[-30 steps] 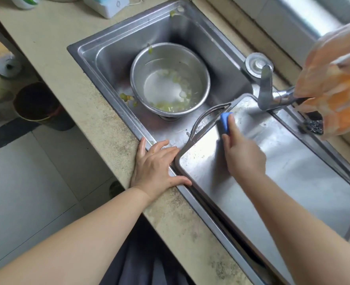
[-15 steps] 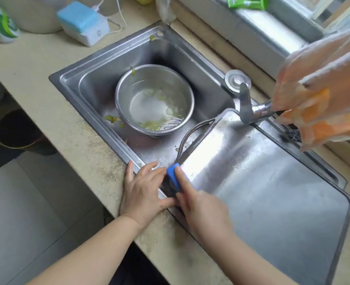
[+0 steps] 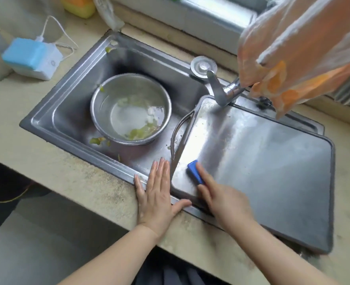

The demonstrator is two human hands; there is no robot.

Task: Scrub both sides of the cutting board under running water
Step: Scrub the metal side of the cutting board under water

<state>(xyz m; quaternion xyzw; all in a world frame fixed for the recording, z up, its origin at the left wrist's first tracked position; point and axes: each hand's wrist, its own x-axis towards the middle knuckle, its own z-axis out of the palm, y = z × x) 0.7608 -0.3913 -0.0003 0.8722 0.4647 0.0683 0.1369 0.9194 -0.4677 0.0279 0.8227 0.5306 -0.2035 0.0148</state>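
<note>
Speckled countertop [image 3: 83,182] with inset sink [image 3: 71,112], blue-white box [image 3: 31,57].

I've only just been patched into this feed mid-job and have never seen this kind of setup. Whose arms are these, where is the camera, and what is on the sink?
No machine here: a person's two bare arms, filmed by a wide-angle camera worn on their head, looking down. A steel cutting board lies across the right part of the sink, under the faucet. The right hand holds a blue scrubber against the board's near left corner. The left hand rests flat on the sink's front rim beside the board. A metal bowl with green scraps sits in the basin.
</note>
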